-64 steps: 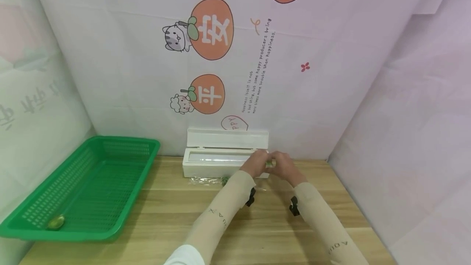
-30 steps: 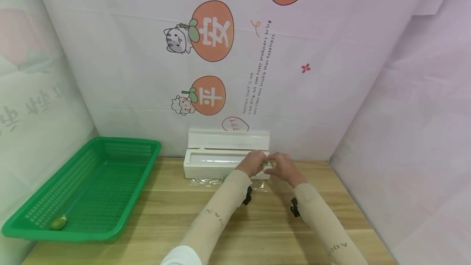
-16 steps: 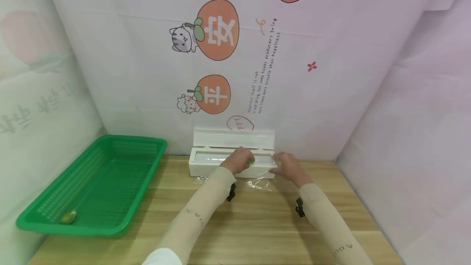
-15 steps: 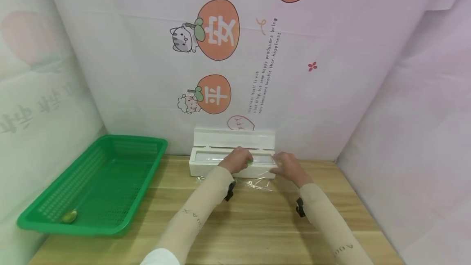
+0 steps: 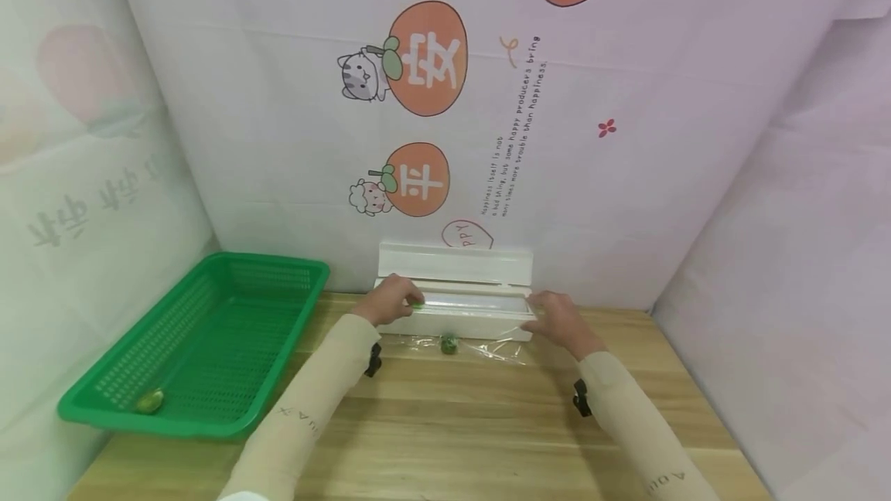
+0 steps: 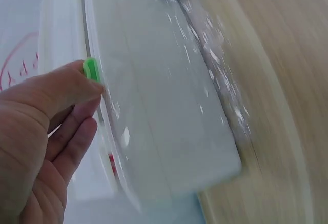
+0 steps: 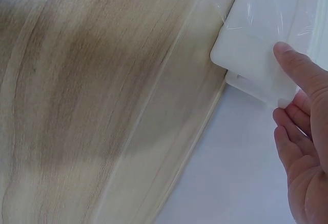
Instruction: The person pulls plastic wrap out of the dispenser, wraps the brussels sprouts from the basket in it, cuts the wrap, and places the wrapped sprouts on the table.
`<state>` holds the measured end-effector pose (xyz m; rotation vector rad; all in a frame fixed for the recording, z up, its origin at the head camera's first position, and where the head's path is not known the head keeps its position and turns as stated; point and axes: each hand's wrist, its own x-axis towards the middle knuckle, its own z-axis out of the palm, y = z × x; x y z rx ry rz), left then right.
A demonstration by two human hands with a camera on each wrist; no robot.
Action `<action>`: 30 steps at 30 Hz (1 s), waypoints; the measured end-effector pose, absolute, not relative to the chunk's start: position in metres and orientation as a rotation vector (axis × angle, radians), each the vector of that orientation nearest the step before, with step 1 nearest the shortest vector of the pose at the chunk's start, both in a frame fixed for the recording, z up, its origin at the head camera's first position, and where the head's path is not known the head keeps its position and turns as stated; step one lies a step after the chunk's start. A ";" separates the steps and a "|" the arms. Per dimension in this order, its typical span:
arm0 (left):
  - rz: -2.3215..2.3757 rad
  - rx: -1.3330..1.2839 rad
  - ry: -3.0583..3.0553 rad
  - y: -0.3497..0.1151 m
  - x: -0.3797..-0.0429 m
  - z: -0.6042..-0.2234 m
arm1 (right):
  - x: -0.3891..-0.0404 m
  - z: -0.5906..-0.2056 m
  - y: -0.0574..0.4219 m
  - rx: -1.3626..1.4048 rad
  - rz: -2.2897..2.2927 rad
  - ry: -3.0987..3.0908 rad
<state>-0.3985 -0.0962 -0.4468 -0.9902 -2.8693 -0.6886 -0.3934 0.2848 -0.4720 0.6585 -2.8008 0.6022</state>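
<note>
A white cling film dispenser (image 5: 466,325) stands against the back wall with its lid tipped up. Between thumb and forefinger, my left hand (image 5: 390,300) pinches the small green slide cutter (image 6: 91,70) near the dispenser's left end. My right hand (image 5: 560,321) grips the right end, its thumb on the front face and fingers behind, as the right wrist view shows. Clear cling film (image 5: 501,352) drapes down the front onto the table. A small dark green round item (image 5: 448,344) sits at the film, in front of the dispenser.
At the left stands a green plastic basket (image 5: 257,377) with a yellow-green item (image 5: 149,400) in its near corner. The wooden table (image 5: 487,431) stretches in front of the dispenser. Printed cloth walls (image 5: 557,199) enclose the back and sides.
My left hand has slid left along the dispenser with the green cutter, from the right end to near the left end. The dark green item shows again. My right hand stays at the right end.
</note>
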 end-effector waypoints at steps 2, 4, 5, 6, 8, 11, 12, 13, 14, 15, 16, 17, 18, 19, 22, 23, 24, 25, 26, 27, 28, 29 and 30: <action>-0.706 -0.979 -2.891 -0.113 -0.398 -0.446 | -0.393 -0.471 0.285 0.642 0.614 -2.822; -0.718 -0.944 -2.928 -0.129 -0.398 -0.444 | -0.392 -0.471 0.285 0.636 0.614 -2.832; -0.726 -0.918 -2.947 -0.137 -0.397 -0.443 | -0.392 -0.471 0.285 0.638 0.614 -2.832; -0.727 -0.890 -2.961 -0.143 -0.397 -0.442 | -0.391 -0.471 0.285 0.642 0.616 -2.830; -0.724 -0.852 -2.975 -0.154 -0.396 -0.440 | -0.392 -0.471 0.286 0.650 0.619 -2.826; -0.672 -0.868 -2.953 -0.161 -0.395 -0.440 | -0.392 -0.473 0.287 0.659 0.617 -2.815; -0.636 -0.889 -2.934 -0.162 -0.394 -0.440 | -0.392 -0.473 0.288 0.656 0.620 -2.815; -0.614 -0.899 -2.924 -0.161 -0.393 -0.440 | -0.392 -0.474 0.288 0.655 0.621 -2.816; -0.574 -0.905 -2.911 -0.160 -0.392 -0.440 | -0.393 -0.474 0.288 0.649 0.626 -2.821; -0.532 -0.899 -2.906 -0.159 -0.389 -0.439 | -0.393 -0.474 0.289 0.651 0.632 -2.825; -0.480 -0.890 -2.898 -0.157 -0.387 -0.437 | -0.393 -0.474 0.290 0.651 0.642 -2.830; -0.448 -0.869 -2.901 -0.154 -0.385 -0.435 | -0.393 -0.474 0.291 0.656 0.644 -2.832; -0.409 -0.850 -2.899 -0.152 -0.383 -0.434 | -0.393 -0.474 0.291 0.663 0.642 -2.835; -0.374 -0.835 -2.897 -0.149 -0.380 -0.432 | -0.393 -0.473 0.292 0.670 0.650 -2.840; -0.250 -0.844 -2.843 -0.139 -0.374 -0.432 | -0.392 -0.470 0.296 0.703 0.665 -2.845; -0.229 -0.859 -2.818 -0.135 -0.372 -0.433 | -0.393 -0.469 0.297 0.716 0.662 -2.831; -0.199 -0.885 -2.781 -0.132 -0.371 -0.435 | -0.392 -0.469 0.298 0.727 0.669 -2.814; -0.177 -0.911 -2.745 -0.128 -0.369 -0.436 | -0.391 -0.468 0.298 0.728 0.690 -2.803; -0.159 -0.933 -2.715 -0.124 -0.367 -0.438 | -0.389 -0.467 0.297 0.737 0.692 -2.785; -0.151 -0.952 -2.696 -0.119 -0.365 -0.438 | -0.386 -0.467 0.294 0.747 0.681 -2.767; -0.149 -0.972 -2.675 -0.115 -0.363 -0.439 | -0.383 -0.466 0.291 0.779 0.654 -2.737; -0.148 -0.992 -2.664 -0.110 -0.359 -0.439 | -0.379 -0.465 0.287 0.802 0.614 -2.717; -0.151 -1.008 -2.656 -0.105 -0.355 -0.439 | -0.375 -0.465 0.281 0.833 0.580 -2.699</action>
